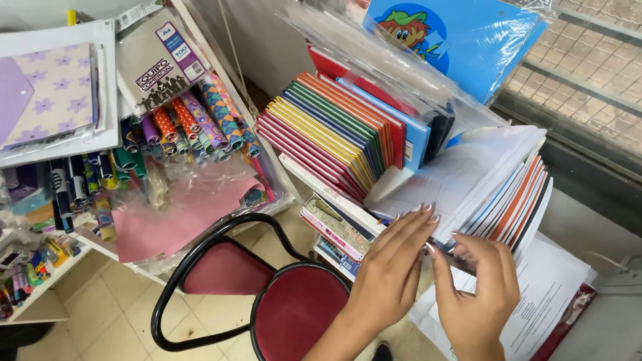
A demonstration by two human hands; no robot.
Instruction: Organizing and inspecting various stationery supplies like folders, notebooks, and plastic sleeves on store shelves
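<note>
My left hand (393, 268) lies flat with fingers together against the front of a leaning stack of thin notebooks in clear plastic (483, 183). My right hand (478, 291) curls around the lower edge of the same stack, fingers gripping the notebook edges. Behind that stack stands a row of coloured hardcover notebooks (329, 131) in red, yellow, green and orange.
A black-framed chair with red seat (290, 309) stands below my arms. A shelf on the left holds patterned rolls (202, 120), pens and a purple flowered envelope (42, 94). A blue cartoon folder (458, 30) leans behind. Printed sheets (551, 297) and a grey machine (624, 339) sit right.
</note>
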